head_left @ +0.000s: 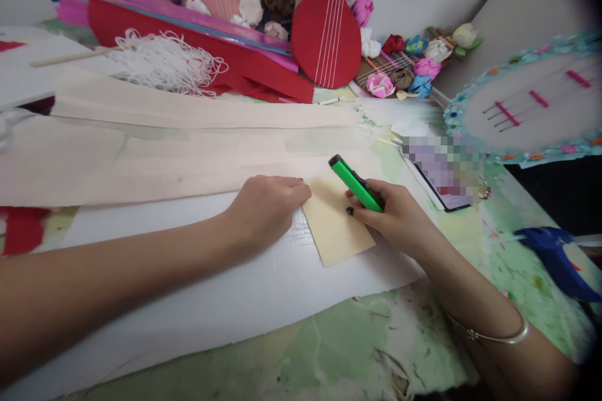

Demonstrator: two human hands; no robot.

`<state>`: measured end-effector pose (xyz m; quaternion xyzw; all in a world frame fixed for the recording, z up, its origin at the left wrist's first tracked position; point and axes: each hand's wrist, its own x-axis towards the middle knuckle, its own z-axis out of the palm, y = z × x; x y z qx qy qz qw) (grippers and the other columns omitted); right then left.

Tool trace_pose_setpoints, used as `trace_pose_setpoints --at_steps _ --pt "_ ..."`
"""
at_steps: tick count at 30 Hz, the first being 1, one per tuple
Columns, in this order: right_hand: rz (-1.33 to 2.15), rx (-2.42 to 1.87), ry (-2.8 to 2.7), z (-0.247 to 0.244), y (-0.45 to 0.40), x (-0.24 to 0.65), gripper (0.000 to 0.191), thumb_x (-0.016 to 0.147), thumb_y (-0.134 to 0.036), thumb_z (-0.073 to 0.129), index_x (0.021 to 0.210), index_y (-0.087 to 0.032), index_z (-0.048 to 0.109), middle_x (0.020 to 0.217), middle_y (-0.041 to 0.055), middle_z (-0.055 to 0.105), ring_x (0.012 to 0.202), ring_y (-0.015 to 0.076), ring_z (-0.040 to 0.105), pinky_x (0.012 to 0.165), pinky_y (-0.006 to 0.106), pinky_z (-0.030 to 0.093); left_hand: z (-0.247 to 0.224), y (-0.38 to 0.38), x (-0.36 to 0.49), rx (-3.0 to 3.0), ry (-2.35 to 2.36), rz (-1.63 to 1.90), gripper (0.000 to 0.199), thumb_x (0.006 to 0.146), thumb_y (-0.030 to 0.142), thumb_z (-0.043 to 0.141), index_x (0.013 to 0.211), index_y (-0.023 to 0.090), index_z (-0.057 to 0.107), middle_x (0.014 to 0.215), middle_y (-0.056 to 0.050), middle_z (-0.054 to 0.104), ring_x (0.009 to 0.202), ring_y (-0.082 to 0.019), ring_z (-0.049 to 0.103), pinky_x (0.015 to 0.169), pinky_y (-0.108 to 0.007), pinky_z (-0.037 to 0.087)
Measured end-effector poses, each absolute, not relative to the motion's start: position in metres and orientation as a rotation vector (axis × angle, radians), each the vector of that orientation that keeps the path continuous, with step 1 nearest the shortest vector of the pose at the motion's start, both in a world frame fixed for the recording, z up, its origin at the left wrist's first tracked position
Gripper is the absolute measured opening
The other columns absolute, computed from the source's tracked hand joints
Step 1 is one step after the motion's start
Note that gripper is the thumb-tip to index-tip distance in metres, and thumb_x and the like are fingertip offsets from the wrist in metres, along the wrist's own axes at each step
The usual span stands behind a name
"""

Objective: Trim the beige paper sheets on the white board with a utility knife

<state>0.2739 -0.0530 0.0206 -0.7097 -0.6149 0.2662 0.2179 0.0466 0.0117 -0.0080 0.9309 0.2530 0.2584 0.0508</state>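
Note:
A small cream card (336, 225) lies tilted on a large white sheet (211, 288). My left hand (270, 210) is closed, its fingertips at the card's upper left corner; what they grip is hidden. My right hand (392, 213) is wrapped round a green cutter with a black end (350, 178), which points up and left above the card's right side. A thumb with a dark nail shows beside the card's right edge.
Long pale strips (188, 156) lie behind my hands. Tangled white string (164, 62), a red paper instrument (327, 37) and paper flowers (380, 83) are at the back. A blue glue gun (557, 260) and a phone (442, 182) are on the right.

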Motion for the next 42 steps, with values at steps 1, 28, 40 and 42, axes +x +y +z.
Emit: trace_pose_setpoints --at_steps 1,28,40,42 --pt "0.736 -1.965 -1.705 0.020 -0.053 0.274 0.021 0.071 -0.021 0.061 0.090 -0.020 0.067 0.092 0.0057 0.072 0.084 0.0245 0.064 0.074 0.037 0.049 -0.008 0.013 0.047 2.815 0.806 0.803 0.038 0.075 -0.004 0.040 0.087 0.015 0.071 0.092 -0.007 0.075 0.086 -0.021 0.072 0.079 -0.036 0.059" --pt "0.719 -1.975 -1.710 0.020 -0.054 0.273 0.025 0.072 -0.023 0.062 0.095 -0.020 0.069 0.092 0.0059 0.072 0.084 0.0255 0.064 0.070 0.037 0.047 -0.001 -0.001 0.049 3.018 0.830 0.618 0.037 0.091 0.046 0.055 0.091 0.011 0.068 0.094 -0.011 0.072 0.079 -0.024 0.070 0.062 -0.033 0.054" --pt "0.560 -2.070 -1.787 0.022 -0.055 0.272 0.020 0.070 -0.026 0.063 0.089 -0.020 0.067 0.077 0.0016 0.067 0.072 0.0201 0.058 0.061 0.030 0.037 -0.003 -0.002 0.051 3.128 0.664 0.674 0.034 0.096 0.037 0.050 0.098 0.009 0.068 0.101 -0.015 0.070 0.093 -0.028 0.068 0.082 -0.042 0.056" --pt "0.546 -2.066 -1.798 0.022 -0.055 0.272 0.018 0.070 -0.026 0.063 0.087 -0.020 0.066 0.074 0.0004 0.064 0.070 0.0187 0.056 0.061 0.030 0.036 -0.005 -0.002 0.053 3.117 0.590 0.710 0.031 0.097 0.031 0.048 0.105 0.008 0.068 0.108 -0.016 0.070 0.104 -0.030 0.066 0.097 -0.051 0.049"
